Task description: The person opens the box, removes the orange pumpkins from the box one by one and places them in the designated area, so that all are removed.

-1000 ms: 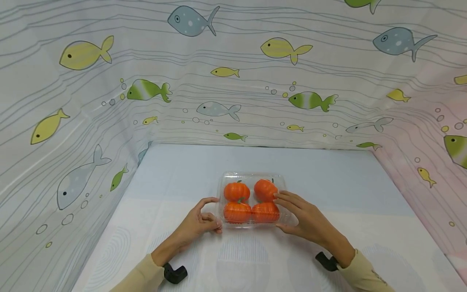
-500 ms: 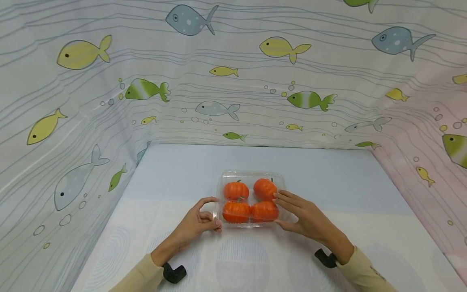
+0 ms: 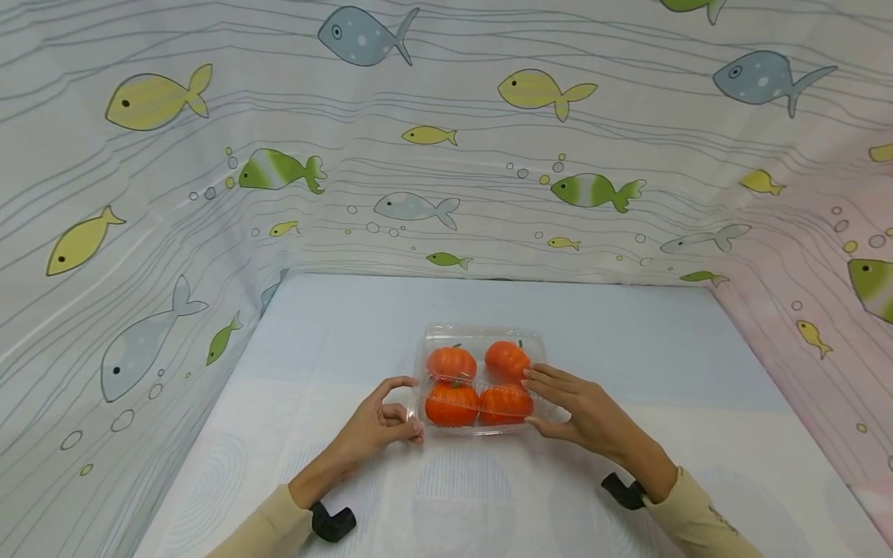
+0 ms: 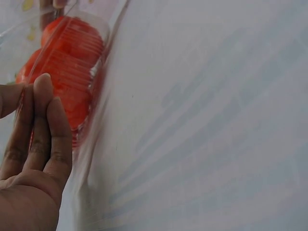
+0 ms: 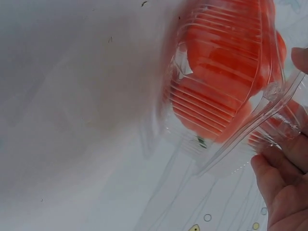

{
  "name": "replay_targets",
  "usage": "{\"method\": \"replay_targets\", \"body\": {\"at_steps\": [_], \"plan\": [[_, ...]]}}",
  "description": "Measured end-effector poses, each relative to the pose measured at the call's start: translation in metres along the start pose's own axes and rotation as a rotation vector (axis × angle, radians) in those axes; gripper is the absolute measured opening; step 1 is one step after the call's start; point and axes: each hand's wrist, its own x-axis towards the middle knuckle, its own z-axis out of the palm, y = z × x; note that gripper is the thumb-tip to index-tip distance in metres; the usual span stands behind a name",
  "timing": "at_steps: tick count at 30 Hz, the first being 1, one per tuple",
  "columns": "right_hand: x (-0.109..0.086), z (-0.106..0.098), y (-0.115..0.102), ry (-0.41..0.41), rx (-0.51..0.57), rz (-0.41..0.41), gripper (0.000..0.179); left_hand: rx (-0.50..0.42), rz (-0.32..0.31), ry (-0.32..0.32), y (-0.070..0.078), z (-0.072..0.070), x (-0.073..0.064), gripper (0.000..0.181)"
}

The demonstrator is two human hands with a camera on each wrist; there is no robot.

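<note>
A clear plastic clamshell container (image 3: 481, 334) sits mid-table, holding several small orange pumpkins (image 3: 451, 406) with green stems. My left hand (image 3: 375, 428) pinches the container's left edge between thumb and fingers; in the left wrist view, this hand (image 4: 41, 139) meets the clear rim, with the thumb on one side and fingers on the other. At the right side, my right hand (image 3: 586, 417) grips the edge, fingers towards the back and thumb by the front corner. The right wrist view has the right hand (image 5: 284, 183) around a clear flange (image 5: 240, 135) above the ribbed base.
A pale blue and white cloth (image 3: 349, 325) covers the table. White curtains (image 3: 488, 217) printed with fish stand at the back and both sides. A black strap piece (image 3: 333, 523) is on the left wrist and another black piece (image 3: 623, 491) on the right.
The clear plastic line across the container's front part has shifted slightly towards the back over the pumpkins. Both hands stay at the container's sides, almost unmoved.
</note>
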Motion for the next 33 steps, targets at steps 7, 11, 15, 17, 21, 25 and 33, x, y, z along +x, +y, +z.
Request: {"method": "replay_targets", "body": {"at_steps": [7,11,15,17,21,25,33], "plan": [[0.002,-0.003,0.001,-0.011,0.003,-0.015,0.061,0.0,0.015,-0.004,-0.001,0.0,0.001,0.07],[0.002,-0.004,0.001,-0.02,0.009,-0.023,0.057,0.0,0.009,0.004,-0.001,0.001,0.001,0.07],[0.002,-0.004,0.001,-0.017,0.007,-0.031,0.053,0.008,0.002,0.017,-0.002,0.001,0.0,0.071],[0.003,-0.004,0.001,-0.015,0.008,-0.031,0.053,0.01,0.001,0.019,-0.003,0.001,0.0,0.07],[0.004,-0.005,-0.001,-0.021,0.022,-0.016,0.055,0.012,-0.004,0.02,-0.003,0.002,-0.001,0.07],[0.006,-0.011,-0.001,-0.011,0.037,0.019,0.056,0.01,-0.007,0.021,-0.002,0.003,-0.001,0.072],[0.009,-0.02,0.002,-0.033,0.035,0.05,0.062,0.009,-0.003,0.013,-0.001,0.002,0.002,0.072]]}}
